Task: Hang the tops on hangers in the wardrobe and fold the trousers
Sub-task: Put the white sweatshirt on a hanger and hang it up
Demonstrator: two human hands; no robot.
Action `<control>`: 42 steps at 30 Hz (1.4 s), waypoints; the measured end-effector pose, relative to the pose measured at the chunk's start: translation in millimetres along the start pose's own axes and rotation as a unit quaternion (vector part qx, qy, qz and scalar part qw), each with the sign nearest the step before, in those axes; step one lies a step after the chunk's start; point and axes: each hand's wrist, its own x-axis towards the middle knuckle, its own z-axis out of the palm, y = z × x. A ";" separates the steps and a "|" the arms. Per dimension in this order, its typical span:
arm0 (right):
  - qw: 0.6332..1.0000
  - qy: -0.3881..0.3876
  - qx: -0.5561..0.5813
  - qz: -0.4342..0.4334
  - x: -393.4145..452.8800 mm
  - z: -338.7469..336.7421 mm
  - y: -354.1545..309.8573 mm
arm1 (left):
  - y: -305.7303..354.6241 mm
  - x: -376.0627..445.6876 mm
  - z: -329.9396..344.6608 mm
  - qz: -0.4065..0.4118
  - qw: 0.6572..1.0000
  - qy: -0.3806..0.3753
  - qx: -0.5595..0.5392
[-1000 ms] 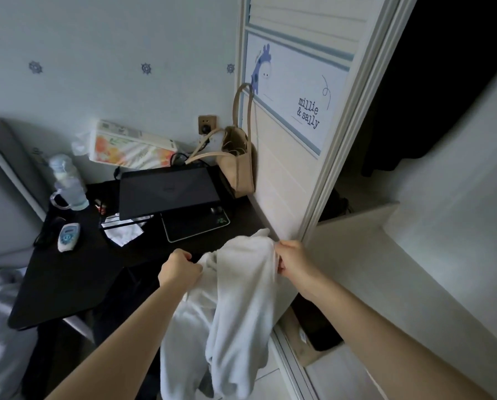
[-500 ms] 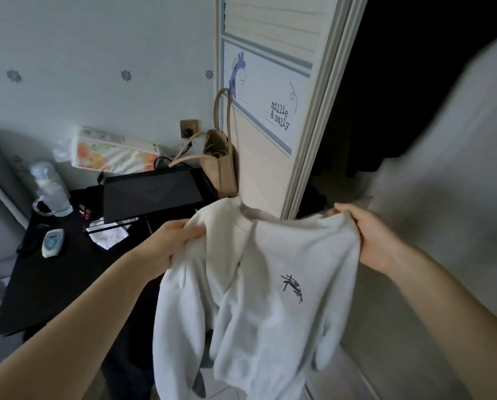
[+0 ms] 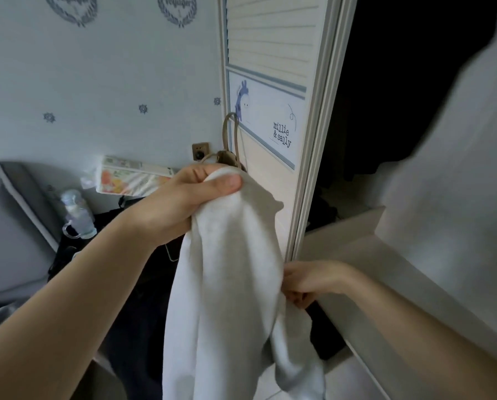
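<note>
One white top (image 3: 230, 284) hangs in front of the person, bunched at its upper end in the left hand (image 3: 181, 203), whose thumb and curled fingers clamp the cloth beside the wardrobe door (image 3: 267, 131). The right hand (image 3: 308, 281) is lower, fingers curled at the top's right edge, apparently pinching it. No hanger is in sight, so the step looks like readying the top for hanging; next it calls for a hanger, probably from the dark wardrobe opening (image 3: 400, 96) to the right. Room is tight: the door frame stands just behind the cloth, a black desk (image 3: 143, 272) crowds the left, and a pale panel (image 3: 357, 241) runs under the right arm.
</note>
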 end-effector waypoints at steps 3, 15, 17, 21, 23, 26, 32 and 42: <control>0.991 0.018 -0.115 -0.069 14.6 6.5 -14.6 | 4.4 -5.2 -10.0 0.005 1.000 0.003 -0.009; 0.928 0.227 -0.187 -0.228 23.6 27.6 -16.9 | 11.6 -50.1 -79.7 -0.030 0.994 0.098 0.027; 0.912 0.293 -0.161 -0.239 17.8 26.2 -18.6 | 10.3 -55.2 -87.2 -0.028 0.991 0.129 0.020; 0.909 0.283 0.020 -0.305 6.7 40.1 -48.9 | 5.4 -52.4 -82.3 -0.014 0.992 0.123 0.008; 0.934 0.215 0.032 -0.282 8.0 54.0 -63.2 | 3.1 -48.9 -78.6 -0.018 0.996 0.084 0.010; 0.940 0.224 -0.047 -0.254 16.9 70.5 -70.0 | 2.3 -45.8 -81.7 -0.046 0.997 0.042 0.040; 0.920 0.289 0.104 -0.245 -3.7 60.6 -57.2 | -2.4 -52.5 -112.6 -0.186 0.967 0.095 0.146; 0.894 0.323 0.181 -0.251 -85.7 33.5 -92.8 | -15.3 -11.7 -14.6 -0.206 0.902 -0.076 0.372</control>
